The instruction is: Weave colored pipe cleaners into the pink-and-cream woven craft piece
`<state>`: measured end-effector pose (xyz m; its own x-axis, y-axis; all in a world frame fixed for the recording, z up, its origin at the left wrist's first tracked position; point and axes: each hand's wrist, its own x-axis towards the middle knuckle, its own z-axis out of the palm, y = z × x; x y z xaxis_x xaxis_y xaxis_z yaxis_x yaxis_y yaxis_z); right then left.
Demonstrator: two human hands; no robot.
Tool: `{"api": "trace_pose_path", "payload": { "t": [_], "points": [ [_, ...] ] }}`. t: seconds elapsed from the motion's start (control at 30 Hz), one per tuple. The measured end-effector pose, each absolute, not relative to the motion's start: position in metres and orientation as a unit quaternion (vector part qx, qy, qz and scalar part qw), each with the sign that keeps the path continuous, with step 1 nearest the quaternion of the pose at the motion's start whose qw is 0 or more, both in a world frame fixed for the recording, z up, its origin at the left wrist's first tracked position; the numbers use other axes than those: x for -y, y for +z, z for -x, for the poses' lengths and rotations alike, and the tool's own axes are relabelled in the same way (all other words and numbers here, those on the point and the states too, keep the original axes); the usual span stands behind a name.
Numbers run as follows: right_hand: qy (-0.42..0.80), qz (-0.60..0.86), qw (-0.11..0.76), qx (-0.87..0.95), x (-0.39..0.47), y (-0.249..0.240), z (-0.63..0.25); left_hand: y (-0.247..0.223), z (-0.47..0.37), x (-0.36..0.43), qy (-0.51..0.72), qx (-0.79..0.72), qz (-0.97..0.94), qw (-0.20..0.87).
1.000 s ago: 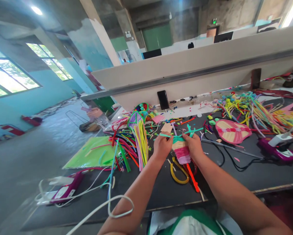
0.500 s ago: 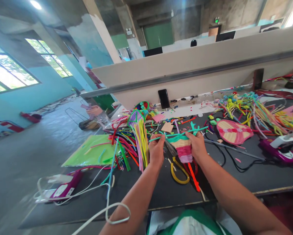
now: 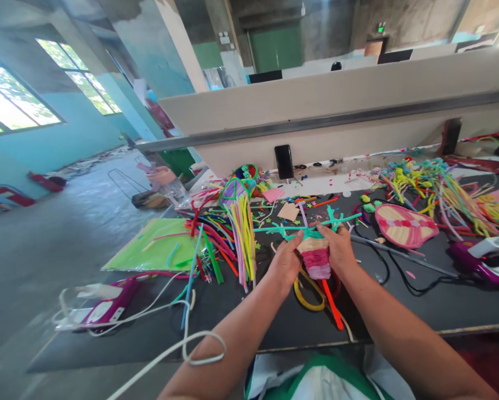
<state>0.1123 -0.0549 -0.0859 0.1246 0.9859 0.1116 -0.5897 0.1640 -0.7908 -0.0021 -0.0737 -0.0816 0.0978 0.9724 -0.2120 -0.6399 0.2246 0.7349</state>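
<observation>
Between my hands is a pipe-cleaner piece (image 3: 316,258) with teal, cream, magenta and lilac bands and teal stems sticking out at its top. My left hand (image 3: 287,260) pinches its upper left edge. On the other side, my right hand (image 3: 339,246) grips the upper right edge. Scissors with a yellow handle (image 3: 309,300) lie on the table beneath the piece, their blades hidden. A red-orange pipe cleaner (image 3: 332,306) shows below its lower end.
Bundled pipe cleaners (image 3: 241,239) and a green sheet (image 3: 149,244) lie left on the dark table (image 3: 241,328). A phone (image 3: 283,161) leans on the divider. A pink-and-cream oval (image 3: 406,225), purple power strip (image 3: 482,264) and more pipe cleaners are at right.
My left hand has moved right, from the teal stem's left part to the banded piece's upper left edge. My right hand keeps its hold. The view has shifted slightly.
</observation>
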Motion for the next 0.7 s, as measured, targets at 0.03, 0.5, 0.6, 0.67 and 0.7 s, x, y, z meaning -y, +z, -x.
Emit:
{"api": "trace_pose_path", "payload": {
  "t": [0.03, 0.5, 0.6, 0.67, 0.7],
  "points": [
    [0.577, 0.296, 0.683, 0.337, 0.055, -0.086, -0.112, -0.08, 0.001, 0.07, 0.566, -0.335, -0.245, 0.712],
    [0.627, 0.269, 0.641, 0.352, 0.055, -0.086, -0.109, -0.079, 0.004, 0.064, 0.607, -0.333, -0.242, 0.68],
    [0.631, 0.281, 0.625, 0.363, 0.056, -0.086, -0.11, -0.079, 0.007, 0.065, 0.612, -0.336, -0.236, 0.675],
    [0.623, 0.289, 0.626, 0.37, 0.056, -0.087, -0.111, -0.08, 0.009, 0.066, 0.615, -0.336, -0.235, 0.674],
    [0.618, 0.292, 0.627, 0.373, 0.056, -0.087, -0.111, -0.081, 0.01, 0.066, 0.614, -0.336, -0.234, 0.674]
  ]
}}
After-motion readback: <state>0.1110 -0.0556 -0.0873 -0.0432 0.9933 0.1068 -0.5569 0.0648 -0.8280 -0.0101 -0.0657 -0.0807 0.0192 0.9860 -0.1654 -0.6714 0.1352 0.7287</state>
